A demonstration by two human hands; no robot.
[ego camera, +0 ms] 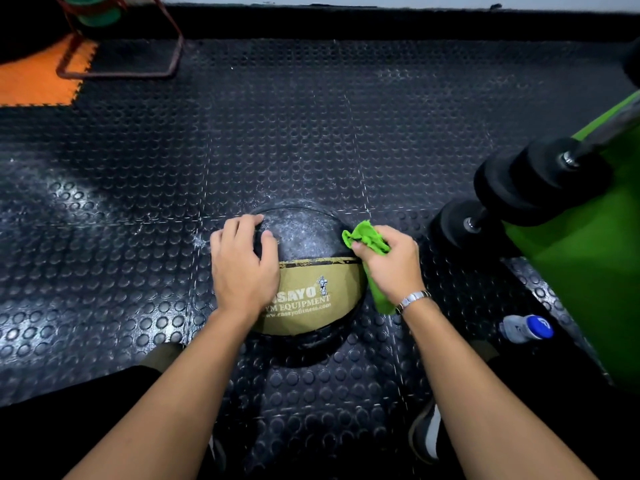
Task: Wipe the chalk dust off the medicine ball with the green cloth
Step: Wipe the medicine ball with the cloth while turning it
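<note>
On the studded floor mat [138, 271], medicine ball [304, 237] under flat, spread left hand [242, 268]; right hand [391, 265] bunching green cloth [367, 239].

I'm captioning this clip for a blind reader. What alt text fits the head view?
A person's left hand steadies a black and tan medicine ball on a studded rubber floor while the right hand presses a bunched green cloth to its side. Black dumbbells and a water bottle lie to the right.
</note>
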